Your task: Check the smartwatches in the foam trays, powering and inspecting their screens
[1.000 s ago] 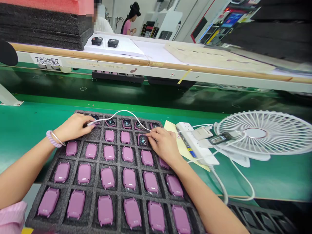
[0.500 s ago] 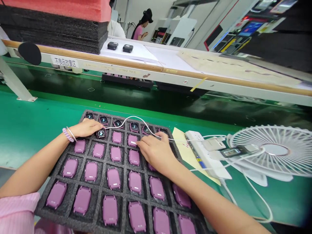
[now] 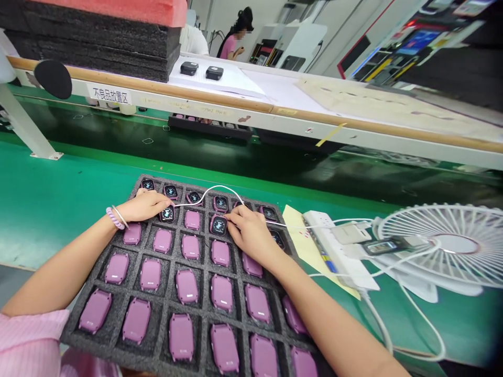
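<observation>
A dark grey foam tray (image 3: 160, 335) holds rows of purple smartwatch bodies, most lying back side up. My left hand (image 3: 142, 206) rests over the tray's upper left, fingers pinched on the end of a white cable (image 3: 220, 186), just above a smartwatch with a lit screen (image 3: 167, 213). Further right, my right hand (image 3: 251, 230) grips the side edge of another smartwatch (image 3: 218, 224), whose screen faces up and is lit. The cable arches between my hands and passes behind the right one. Along the tray's far row, several watches (image 3: 220, 202) show lit screens.
On the right stand a white power strip (image 3: 334, 251) on yellow paper (image 3: 294, 225) and a white fan (image 3: 456, 243) with loose cables. A raised shelf (image 3: 251, 107) crosses behind, carrying stacked black foam (image 3: 98, 50) and two small black devices (image 3: 214, 73). A person (image 3: 231, 44) sits beyond.
The smartwatch at my right hand showed its purple back before; now its lit screen faces up. Another lit screen shows beside my right wrist. My left hand stays at the same spot on the tray.
</observation>
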Available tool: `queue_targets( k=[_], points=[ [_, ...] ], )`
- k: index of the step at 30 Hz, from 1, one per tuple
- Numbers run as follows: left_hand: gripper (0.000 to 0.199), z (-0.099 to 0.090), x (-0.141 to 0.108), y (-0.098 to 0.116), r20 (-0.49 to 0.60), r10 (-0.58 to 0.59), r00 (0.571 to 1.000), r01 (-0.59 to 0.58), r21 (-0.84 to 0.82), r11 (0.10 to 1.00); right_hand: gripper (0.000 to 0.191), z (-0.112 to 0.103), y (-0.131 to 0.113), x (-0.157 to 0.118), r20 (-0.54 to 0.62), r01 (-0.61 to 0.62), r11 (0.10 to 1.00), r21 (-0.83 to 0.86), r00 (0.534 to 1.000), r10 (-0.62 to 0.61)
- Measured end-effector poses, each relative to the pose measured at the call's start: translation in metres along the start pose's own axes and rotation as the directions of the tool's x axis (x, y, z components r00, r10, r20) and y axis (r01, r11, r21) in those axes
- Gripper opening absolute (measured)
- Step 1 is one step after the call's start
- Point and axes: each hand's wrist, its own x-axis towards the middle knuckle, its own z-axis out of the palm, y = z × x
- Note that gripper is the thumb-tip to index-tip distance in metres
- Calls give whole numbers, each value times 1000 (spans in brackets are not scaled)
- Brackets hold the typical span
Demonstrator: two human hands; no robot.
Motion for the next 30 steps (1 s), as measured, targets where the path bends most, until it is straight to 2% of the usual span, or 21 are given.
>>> queue_targets(
  k=[6, 8, 10, 12, 15, 18, 21, 24, 26, 28, 30],
  points=[
    [42, -16, 4, 10, 89, -92, 992, 90, 27, 996, 23, -3, 1, -1, 18, -23, 999, 47, 1000, 22],
    [33, -24, 6, 17, 15, -149, 989, 146, 111, 983, 23, -3, 1, 0, 25, -30, 998, 58, 999, 28],
    [25, -30, 8, 27, -130, -170, 977, 191, 171, 966, 23, -3, 1, 0, 31, -38, 997, 63, 999, 36],
    [21, -29, 9, 40, -188, -95, 978, 118, 113, 987, 22, -4, 1, 0, 37, -45, 997, 65, 998, 43],
    [18, -7, 9, 61, -144, 125, 982, -125, 7, 992, 21, -4, 0, -1, 52, -58, 996, 63, 997, 54],
    [19, 23, 9, 74, -155, 208, 966, -179, 177, 968, 21, -5, 0, -1, 57, -70, 995, 65, 996, 66],
    [14, 38, 9, 79, -149, 272, 951, -198, 384, 902, 22, -5, -1, 0, 53, -63, 996, 66, 997, 60],
    [22, 33, 12, 84, -113, 353, 929, -237, 553, 799, 21, -6, -2, 0, 50, -55, 997, 47, 997, 53],
    [26, 25, 16, 87, -45, 373, 927, -274, 598, 753, 22, -6, -2, 0, 44, -53, 998, 42, 998, 51],
    [20, 17, 20, 86, -20, 352, 936, -276, 581, 765, 22, -5, -2, 0, 32, -51, 998, 48, 998, 50],
    [18, 10, 24, 80, -97, 272, 957, -197, 473, 859, 21, -4, -2, -1, 19, -48, 998, 51, 999, 48]
  ],
)
